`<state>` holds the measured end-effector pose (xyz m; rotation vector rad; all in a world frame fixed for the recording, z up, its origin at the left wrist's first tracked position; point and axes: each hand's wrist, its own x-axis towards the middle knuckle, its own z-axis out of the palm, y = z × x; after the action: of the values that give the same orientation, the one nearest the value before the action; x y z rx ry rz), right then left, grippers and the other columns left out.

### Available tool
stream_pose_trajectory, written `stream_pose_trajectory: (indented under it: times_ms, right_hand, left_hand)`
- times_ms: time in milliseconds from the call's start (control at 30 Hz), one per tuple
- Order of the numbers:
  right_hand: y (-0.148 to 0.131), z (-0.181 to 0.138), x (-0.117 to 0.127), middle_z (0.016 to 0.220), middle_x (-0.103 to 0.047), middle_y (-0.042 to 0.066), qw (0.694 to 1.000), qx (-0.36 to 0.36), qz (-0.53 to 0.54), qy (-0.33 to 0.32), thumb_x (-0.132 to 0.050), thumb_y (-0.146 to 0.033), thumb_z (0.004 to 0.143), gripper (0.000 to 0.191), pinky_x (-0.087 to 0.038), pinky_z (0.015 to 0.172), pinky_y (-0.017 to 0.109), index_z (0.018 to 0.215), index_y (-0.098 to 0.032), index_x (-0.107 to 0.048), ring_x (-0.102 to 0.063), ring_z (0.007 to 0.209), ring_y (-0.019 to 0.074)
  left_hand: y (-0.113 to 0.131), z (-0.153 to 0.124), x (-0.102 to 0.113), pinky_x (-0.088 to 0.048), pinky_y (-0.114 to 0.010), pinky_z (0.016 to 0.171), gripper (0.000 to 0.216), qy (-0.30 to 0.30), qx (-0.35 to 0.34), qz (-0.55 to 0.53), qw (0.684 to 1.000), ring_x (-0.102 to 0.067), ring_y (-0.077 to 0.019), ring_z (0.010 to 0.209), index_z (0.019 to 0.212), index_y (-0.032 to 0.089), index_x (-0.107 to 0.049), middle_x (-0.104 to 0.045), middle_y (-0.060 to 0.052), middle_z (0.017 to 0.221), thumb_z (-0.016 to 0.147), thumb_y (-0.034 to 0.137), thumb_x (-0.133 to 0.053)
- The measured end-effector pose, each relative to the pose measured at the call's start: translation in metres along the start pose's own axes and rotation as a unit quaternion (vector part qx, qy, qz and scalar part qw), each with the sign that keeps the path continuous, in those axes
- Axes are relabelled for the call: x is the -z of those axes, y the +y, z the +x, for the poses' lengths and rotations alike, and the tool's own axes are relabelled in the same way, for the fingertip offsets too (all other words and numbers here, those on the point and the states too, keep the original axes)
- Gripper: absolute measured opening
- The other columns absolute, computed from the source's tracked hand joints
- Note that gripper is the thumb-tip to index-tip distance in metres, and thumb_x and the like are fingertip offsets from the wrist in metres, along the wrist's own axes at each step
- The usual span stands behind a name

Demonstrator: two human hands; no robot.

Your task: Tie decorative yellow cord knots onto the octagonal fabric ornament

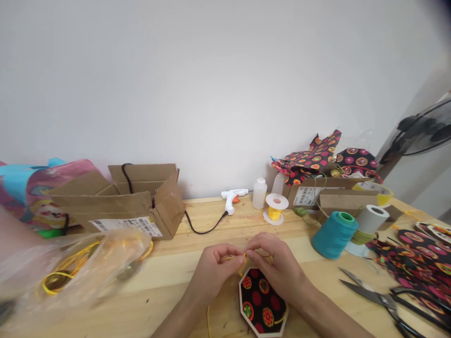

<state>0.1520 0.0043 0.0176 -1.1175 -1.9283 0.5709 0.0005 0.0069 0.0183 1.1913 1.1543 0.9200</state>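
Both my left hand and my right hand pinch a thin yellow cord, their fingertips almost meeting above the top edge of an octagonal panel. That panel has a pale wooden rim and black fabric with red, orange and green round patterns. It lies on the wooden table, its upper right partly covered by my right hand. A piece of yellow cord crosses its lower right corner, and another strand trails down left of it. Whether a knot sits between my fingertips is too small to tell.
Large black-handled scissors lie open at right, near a teal thread cone and fabric scraps. Behind stand a yellow cord spool, a white bottle and a glue gun. Left are a cardboard box and a plastic bag.
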Motion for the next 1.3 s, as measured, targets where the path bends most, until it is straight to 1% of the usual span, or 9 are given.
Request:
stream_pose_trajectory:
  times_ms: [200,400,500,633,767,933,1067,1167,1300]
  right_hand:
    - [0.0,-0.001,0.0,0.065,-0.055,0.001,1.0,-0.02,-0.005,0.021,-0.047,-0.024,0.077,0.015,-0.033,0.063,0.026,0.065,-0.02,-0.055,-0.048,0.066,0.0151]
    - [0.003,-0.001,-0.004,0.064,-0.053,-0.002,0.996,-0.063,0.048,-0.052,-0.045,-0.025,0.077,0.012,-0.033,0.051,0.02,0.073,-0.02,-0.056,-0.044,0.057,0.011]
    - [0.006,-0.004,-0.009,0.055,-0.045,-0.004,0.996,-0.053,0.007,-0.068,-0.052,-0.026,0.071,0.014,-0.028,0.046,0.019,0.06,-0.018,-0.053,-0.038,0.051,0.009]
    - [0.008,-0.006,-0.01,0.05,-0.042,-0.005,0.995,-0.055,-0.035,-0.075,-0.048,-0.023,0.072,0.022,-0.025,0.044,0.018,0.051,-0.017,-0.047,-0.038,0.047,0.0079]
    - [0.006,-0.002,0.001,0.054,-0.048,-0.003,0.994,-0.044,-0.071,-0.072,-0.05,-0.016,0.065,0.009,-0.027,0.046,0.019,0.058,-0.019,-0.055,-0.041,0.051,0.0095]
    - [0.005,0.0,0.009,0.058,-0.053,-0.002,0.993,-0.03,-0.082,-0.083,-0.051,-0.017,0.065,0.011,-0.028,0.047,0.019,0.066,-0.022,-0.06,-0.044,0.054,0.0111]
    - [0.006,0.001,0.006,0.06,-0.053,-0.001,0.995,-0.054,-0.005,-0.086,-0.049,-0.022,0.071,0.014,-0.031,0.049,0.02,0.074,-0.021,-0.062,-0.045,0.056,0.0115]
    - [0.005,0.003,0.007,0.058,-0.052,0.0,0.993,-0.073,0.053,-0.078,-0.045,-0.025,0.075,0.022,-0.032,0.049,0.02,0.065,-0.018,-0.063,-0.045,0.055,0.0109]
    - [0.002,0.005,0.007,0.053,-0.047,-0.001,0.99,-0.096,0.081,-0.065,-0.046,-0.026,0.075,0.026,-0.031,0.046,0.019,0.058,-0.016,-0.062,-0.042,0.05,0.0095]
  left_hand:
    - [-0.001,0.001,-0.001,-0.029,-0.017,0.043,0.011,0.006,-0.005,0.01,1.0,-0.038,-0.0064,0.042,0.061,0.013,-0.063,-0.053,0.004,0.047,0.06,0.024,-0.062]
    - [0.002,-0.001,-0.001,-0.023,-0.018,0.038,0.015,0.029,0.022,-0.011,0.999,-0.024,-0.003,0.031,0.062,0.015,-0.064,-0.04,0.01,0.034,0.058,0.029,-0.065]
    - [0.004,-0.001,-0.001,-0.021,-0.018,0.037,0.016,0.032,0.03,-0.025,0.999,-0.021,-0.0024,0.03,0.063,0.015,-0.064,-0.04,0.01,0.033,0.059,0.03,-0.065]
    - [0.002,0.0,0.0,-0.019,-0.019,0.037,0.015,0.019,0.029,-0.024,0.999,-0.021,-0.0023,0.031,0.063,0.015,-0.064,-0.046,0.008,0.038,0.059,0.03,-0.064]
    - [-0.005,0.002,0.0,-0.019,-0.018,0.038,0.015,0.024,0.02,0.016,0.999,-0.027,-0.004,0.033,0.06,0.014,-0.063,-0.044,0.008,0.036,0.058,0.029,-0.063]
    - [-0.007,0.003,0.0,-0.031,-0.019,0.046,0.018,0.006,0.012,0.013,1.0,-0.045,-0.0091,0.045,0.064,0.013,-0.064,-0.059,0.002,0.05,0.059,0.031,-0.062]
    - [-0.003,0.002,0.001,-0.033,-0.019,0.047,0.016,-0.003,0.001,-0.001,1.0,-0.046,-0.0087,0.047,0.065,0.014,-0.066,-0.061,0.002,0.052,0.061,0.029,-0.062]
    - [-0.001,0.002,0.001,-0.033,-0.018,0.046,0.013,-0.002,0.009,-0.002,1.0,-0.045,-0.0074,0.044,0.062,0.015,-0.066,-0.058,0.004,0.047,0.062,0.027,-0.062]
    - [-0.003,0.002,0.001,-0.037,-0.021,0.055,0.015,-0.006,-0.002,-0.004,1.0,-0.052,-0.0117,0.055,0.066,0.015,-0.068,-0.065,0.001,0.057,0.063,0.028,-0.06]
